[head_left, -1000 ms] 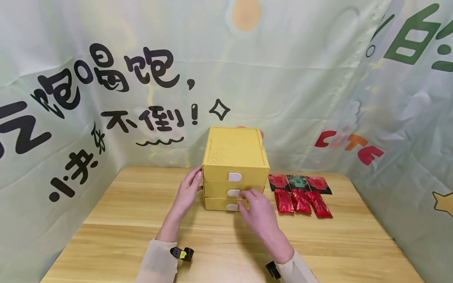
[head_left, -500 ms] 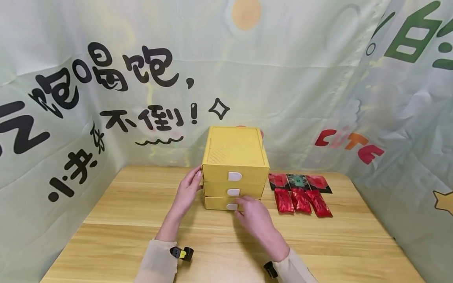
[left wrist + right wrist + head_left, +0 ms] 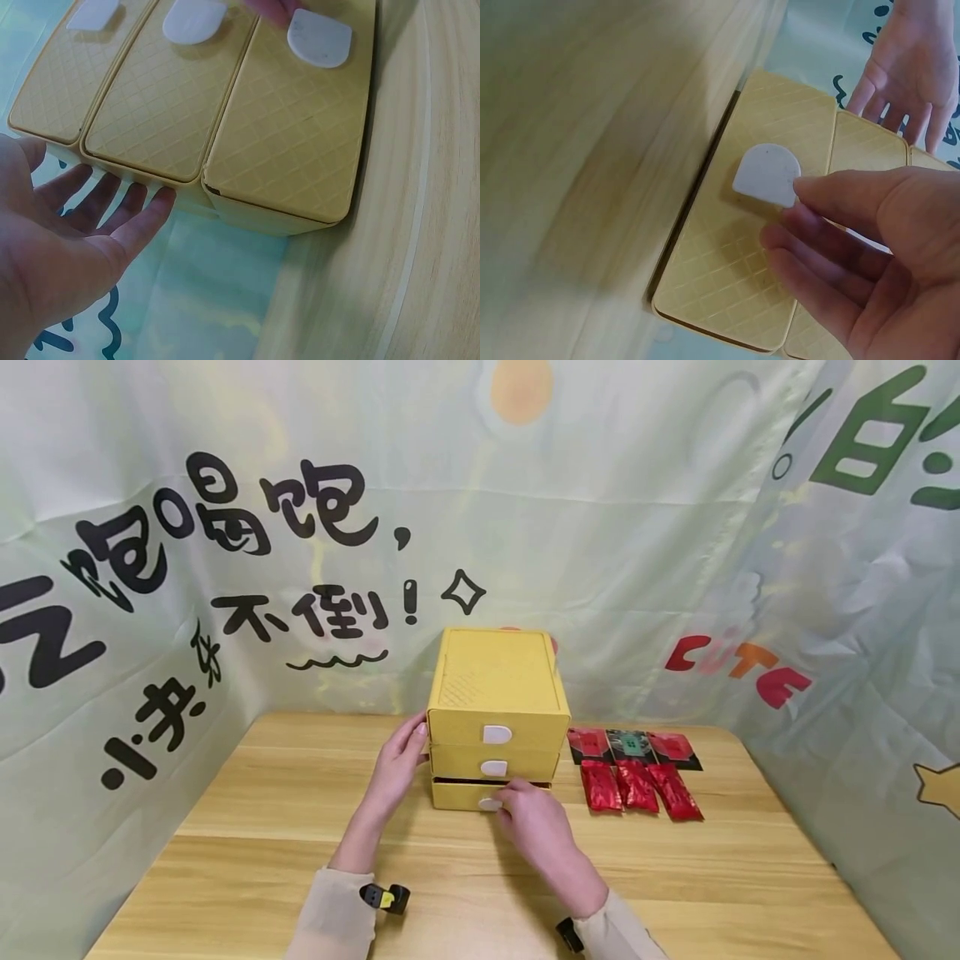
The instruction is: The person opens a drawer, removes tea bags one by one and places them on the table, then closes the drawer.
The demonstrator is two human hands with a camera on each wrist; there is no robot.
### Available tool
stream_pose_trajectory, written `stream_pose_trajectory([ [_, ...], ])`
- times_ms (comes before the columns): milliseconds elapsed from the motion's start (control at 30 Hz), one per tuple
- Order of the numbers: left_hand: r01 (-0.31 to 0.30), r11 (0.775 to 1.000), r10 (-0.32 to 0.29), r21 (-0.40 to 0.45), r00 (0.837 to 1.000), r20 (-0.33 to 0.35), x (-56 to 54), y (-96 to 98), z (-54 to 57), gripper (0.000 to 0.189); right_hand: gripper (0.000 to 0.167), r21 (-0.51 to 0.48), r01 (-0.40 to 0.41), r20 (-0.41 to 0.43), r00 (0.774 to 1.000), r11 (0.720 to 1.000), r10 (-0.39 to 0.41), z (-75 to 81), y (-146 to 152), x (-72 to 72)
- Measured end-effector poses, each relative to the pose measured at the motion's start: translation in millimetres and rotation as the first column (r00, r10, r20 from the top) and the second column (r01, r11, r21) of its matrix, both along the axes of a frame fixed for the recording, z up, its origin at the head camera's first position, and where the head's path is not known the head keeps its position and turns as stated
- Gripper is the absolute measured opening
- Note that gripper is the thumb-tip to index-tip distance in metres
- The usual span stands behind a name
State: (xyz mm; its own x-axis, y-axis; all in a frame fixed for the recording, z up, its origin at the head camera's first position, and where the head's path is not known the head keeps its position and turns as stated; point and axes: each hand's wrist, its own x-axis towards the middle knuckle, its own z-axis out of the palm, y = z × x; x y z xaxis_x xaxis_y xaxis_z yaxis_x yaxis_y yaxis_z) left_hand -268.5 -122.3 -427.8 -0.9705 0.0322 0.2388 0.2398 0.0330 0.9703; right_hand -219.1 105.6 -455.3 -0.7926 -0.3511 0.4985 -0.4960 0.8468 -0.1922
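Observation:
A yellow three-drawer box (image 3: 498,672) stands on the wooden table, each drawer front bearing a white tab handle. Its bottom drawer (image 3: 456,795) is pulled out slightly, with a dark gap along the top edge. My right hand (image 3: 536,827) pinches that drawer's white handle (image 3: 769,174) between thumb and forefinger; the other fingers lie near the drawer front. My left hand (image 3: 397,764) rests against the left side of the box, fingertips (image 3: 161,196) along its side edge and fingers extended, as the left wrist view shows.
Right of the box lie several flat packets with red and green centres (image 3: 632,746), and in front of them red shiny wrapped packets (image 3: 637,787). A printed cloth backdrop (image 3: 600,552) rises behind and beside the wooden table (image 3: 285,827).
My right hand has moved down from the middle handle to the bottom one and drawn the bottom drawer slightly outward. The left hand has stayed at the box's side.

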Motion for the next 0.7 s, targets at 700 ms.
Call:
stream_pose_trajectory([
  [700,-0.011,1.000,0.011,-0.004,1.000,0.012,-0.6,-0.5,-1.6,0.048,0.013,0.193,0.010,-0.085,0.996,0.981,0.007,6.0,-6,30.2],
])
